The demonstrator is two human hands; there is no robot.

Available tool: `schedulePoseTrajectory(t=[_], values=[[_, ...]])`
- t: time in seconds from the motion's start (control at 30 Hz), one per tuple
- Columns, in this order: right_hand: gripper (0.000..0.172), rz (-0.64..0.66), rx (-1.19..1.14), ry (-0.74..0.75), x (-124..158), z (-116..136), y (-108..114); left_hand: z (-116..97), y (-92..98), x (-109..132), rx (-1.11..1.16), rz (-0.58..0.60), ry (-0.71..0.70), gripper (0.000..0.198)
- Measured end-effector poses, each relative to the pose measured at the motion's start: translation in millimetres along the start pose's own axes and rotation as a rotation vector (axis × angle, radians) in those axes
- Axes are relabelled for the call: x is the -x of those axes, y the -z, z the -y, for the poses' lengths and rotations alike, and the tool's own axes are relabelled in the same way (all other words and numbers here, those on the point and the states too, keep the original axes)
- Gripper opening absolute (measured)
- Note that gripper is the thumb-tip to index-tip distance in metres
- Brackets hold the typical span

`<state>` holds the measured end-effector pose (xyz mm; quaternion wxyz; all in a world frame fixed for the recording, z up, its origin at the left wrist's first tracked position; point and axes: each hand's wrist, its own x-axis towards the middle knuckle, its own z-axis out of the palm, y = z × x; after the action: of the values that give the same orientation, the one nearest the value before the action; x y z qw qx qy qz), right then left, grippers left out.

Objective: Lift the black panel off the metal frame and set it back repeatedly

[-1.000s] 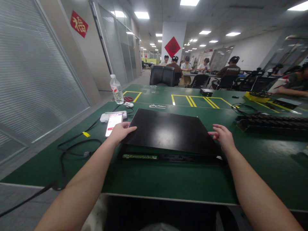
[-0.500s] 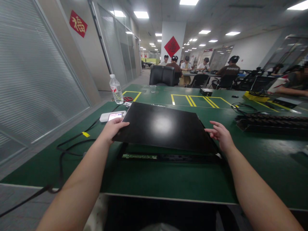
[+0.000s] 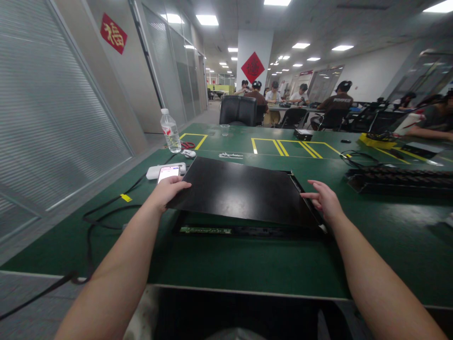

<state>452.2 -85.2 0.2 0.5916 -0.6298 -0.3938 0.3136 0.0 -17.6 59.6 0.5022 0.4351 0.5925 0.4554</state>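
A thin black display panel (image 3: 233, 189) is raised and tilted over a black frame (image 3: 276, 232) on the green table. My left hand (image 3: 170, 191) is closed on the panel's left edge, thumb on top and the other fingers underneath, out of sight. My right hand (image 3: 323, 200) is beside the right edge with its index finger stretched out, the tip at or very close to the edge. Its other fingers are loosely bent and hold nothing that I can see. A green circuit strip (image 3: 205, 230) shows along the frame's near side.
Left of the panel are a phone (image 3: 169, 173), a white power strip (image 3: 153, 171), a water bottle (image 3: 170, 131) and red-handled scissors (image 3: 188, 145). White small parts (image 3: 230, 155) lie behind it. A long black part (image 3: 399, 182) and cables (image 3: 361, 158) lie to the right. Several people sit farther back.
The panel's far edge has come down towards me and its tilt is flatter. More of the frame's right side and the white parts behind now show. Both hands have barely moved.
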Motion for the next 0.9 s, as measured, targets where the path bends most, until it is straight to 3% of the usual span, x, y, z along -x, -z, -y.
schedulePoseTrajectory(t=[0.9], values=[[0.038,-0.090,0.042,-0.050,-1.1,0.7,-0.2,12.0,-6.2,-5.2,-0.198,0.025,-0.094,0.039]])
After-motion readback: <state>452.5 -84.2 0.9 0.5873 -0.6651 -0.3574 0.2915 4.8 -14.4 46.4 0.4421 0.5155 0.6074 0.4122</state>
